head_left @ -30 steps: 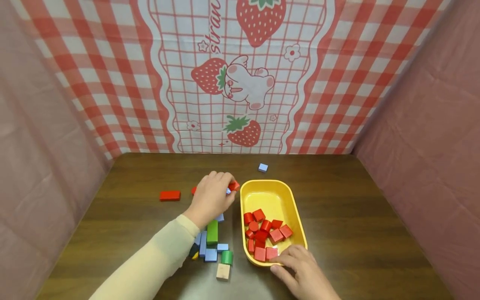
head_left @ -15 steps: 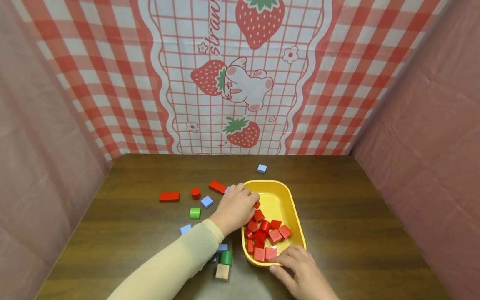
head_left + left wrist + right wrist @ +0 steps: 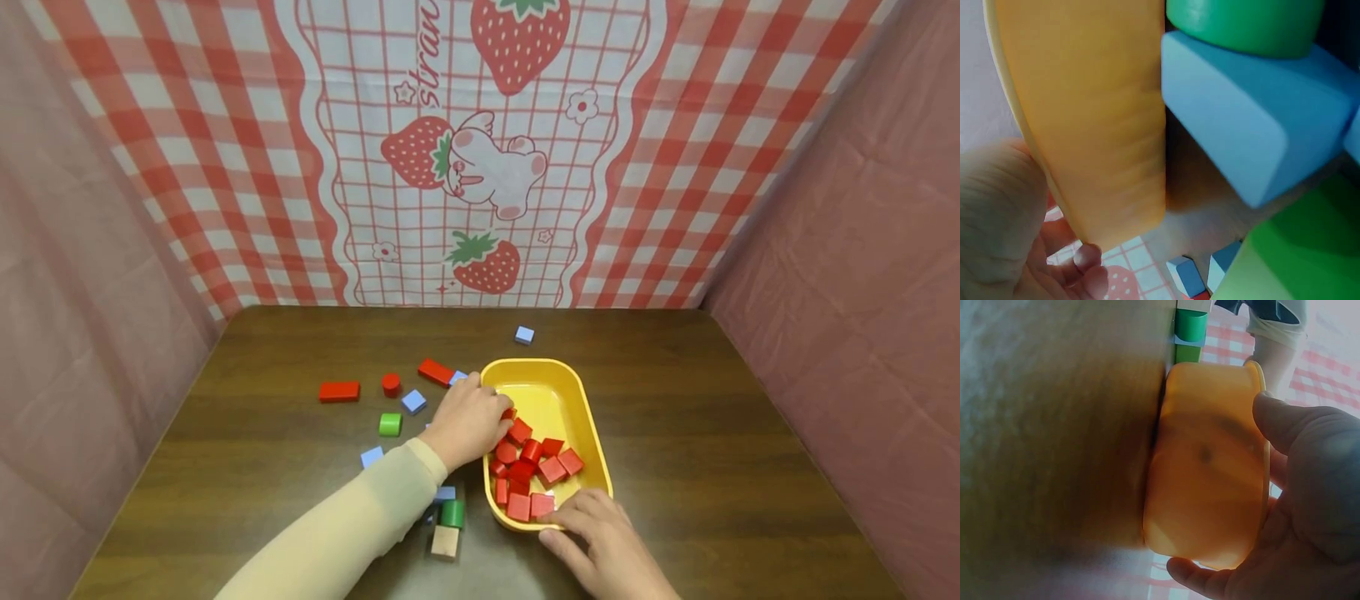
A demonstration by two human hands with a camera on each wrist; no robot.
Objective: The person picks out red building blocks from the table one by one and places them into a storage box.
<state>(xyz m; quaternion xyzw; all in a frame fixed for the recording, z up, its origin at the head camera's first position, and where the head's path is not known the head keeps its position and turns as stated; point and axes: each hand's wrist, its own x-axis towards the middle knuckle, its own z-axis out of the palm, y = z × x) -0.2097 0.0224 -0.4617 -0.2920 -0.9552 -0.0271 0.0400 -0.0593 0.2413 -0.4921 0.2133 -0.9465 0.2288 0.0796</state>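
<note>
A yellow plastic tray stands on the table, with several red toy blocks gathered in its near half. My left hand reaches over the tray's left rim, fingers bent down inside. At its fingertips a red block shows, mostly hidden by the fingers. In the left wrist view the left hand laps over the rim of the yellow wall. My right hand grips the tray's near right corner. In the right wrist view its thumb lies along the rim.
Left of the tray lie two long red blocks, a red cylinder, several blue blocks and a light green block. A dark green block and a wooden block sit nearer. One blue block lies behind the tray.
My left hand has carried a red block rightward from the table over the tray's left rim, then shifted only slightly. The right hand has stayed on the tray's corner.
</note>
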